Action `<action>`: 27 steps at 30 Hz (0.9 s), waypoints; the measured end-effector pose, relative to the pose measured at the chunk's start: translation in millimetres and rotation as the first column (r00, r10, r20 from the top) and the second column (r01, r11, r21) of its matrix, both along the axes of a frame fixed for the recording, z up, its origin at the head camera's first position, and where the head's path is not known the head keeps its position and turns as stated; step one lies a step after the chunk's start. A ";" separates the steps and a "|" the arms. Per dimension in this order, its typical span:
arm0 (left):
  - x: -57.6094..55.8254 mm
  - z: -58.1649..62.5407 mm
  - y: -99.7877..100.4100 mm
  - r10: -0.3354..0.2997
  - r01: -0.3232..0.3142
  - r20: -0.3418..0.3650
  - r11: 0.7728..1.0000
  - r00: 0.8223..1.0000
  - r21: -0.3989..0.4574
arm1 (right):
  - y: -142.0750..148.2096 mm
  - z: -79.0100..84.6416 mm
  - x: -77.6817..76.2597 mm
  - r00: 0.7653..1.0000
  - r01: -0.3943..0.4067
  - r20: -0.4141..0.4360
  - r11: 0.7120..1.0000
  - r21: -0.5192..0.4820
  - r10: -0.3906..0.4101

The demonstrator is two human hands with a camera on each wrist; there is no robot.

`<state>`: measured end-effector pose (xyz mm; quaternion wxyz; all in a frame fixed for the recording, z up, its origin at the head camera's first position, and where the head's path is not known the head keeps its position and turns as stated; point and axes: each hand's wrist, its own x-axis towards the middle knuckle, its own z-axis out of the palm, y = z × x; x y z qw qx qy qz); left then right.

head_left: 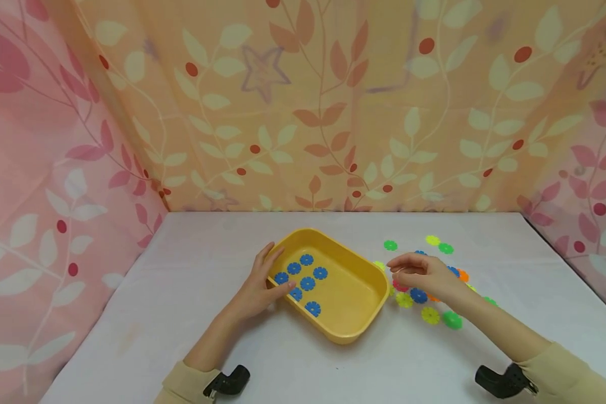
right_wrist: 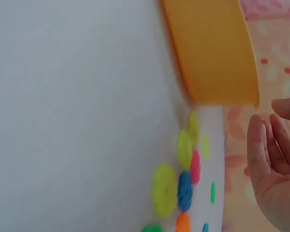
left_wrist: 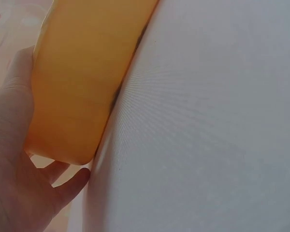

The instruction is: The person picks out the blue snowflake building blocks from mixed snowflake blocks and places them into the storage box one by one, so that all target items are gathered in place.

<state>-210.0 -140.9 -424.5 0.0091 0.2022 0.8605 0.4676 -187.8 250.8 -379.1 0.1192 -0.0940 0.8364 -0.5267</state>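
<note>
A yellow plastic tray (head_left: pixel 350 283) stands at a slant on the white table. Inside, toward its left end, lie several blue flower-shaped discs (head_left: pixel 307 283). My left hand (head_left: pixel 255 289) grips the tray's left end, thumb over the near rim and fingers around the far side; the left wrist view shows the tray's outer wall (left_wrist: pixel 82 82) against that hand. Just past the tray's right end, my right hand (head_left: pixel 429 275) hovers over a loose spread of coloured discs, its fingers loosely bent and nothing between them. In the right wrist view, the right hand (right_wrist: pixel 280 169) appears beside the tray's corner.
Around and under the right hand are scattered yellow discs (head_left: pixel 431 315), green discs (head_left: pixel 452 320), blue discs (head_left: pixel 418 295) and orange ones, partly hidden by the hand. A patterned curtain (head_left: pixel 323 112) hangs along the table's back edge, with pink cloth (head_left: pixel 55 185) at the left side.
</note>
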 end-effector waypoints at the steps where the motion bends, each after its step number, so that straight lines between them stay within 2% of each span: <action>1: 0.0 0.3 -0.1 0.002 -0.002 0.002 1.000 1.000 0.000 | 4.6 -1.3 0.6 1.000 0.006 -0.003 1.000 0.028 -0.006; 3: -0.1 0.5 -0.3 0.005 -0.005 0.004 1.000 1.000 -0.001 | 12.8 -4.7 1.8 1.000 0.012 -0.015 0.998 0.069 -0.011; 4: 2.9 5.9 1.1 0.005 -0.005 0.011 1.000 1.000 0.005 | 16.3 -6.4 2.2 1.000 0.020 -0.017 0.996 0.089 -0.019; 10: 2.1 4.9 2.5 0.011 -0.012 0.018 1.000 1.000 0.009 | 29.9 -15.9 5.8 0.998 0.066 -0.011 0.980 0.188 -0.065; 11: -0.8 -0.2 1.3 0.013 -0.013 0.015 1.000 1.000 0.006 | 31.5 -17.0 6.7 0.998 0.066 -0.015 0.977 0.201 -0.064; 20: 0.4 0.3 1.4 0.016 -0.016 0.012 1.000 1.000 -0.008 | 43.0 -24.9 10.8 0.992 0.056 -0.126 0.917 0.395 -0.006; 27: 0.8 1.9 1.7 0.010 -0.010 0.015 1.000 1.000 -0.006 | 47.8 -27.3 11.4 0.989 0.032 -0.143 0.909 0.416 0.031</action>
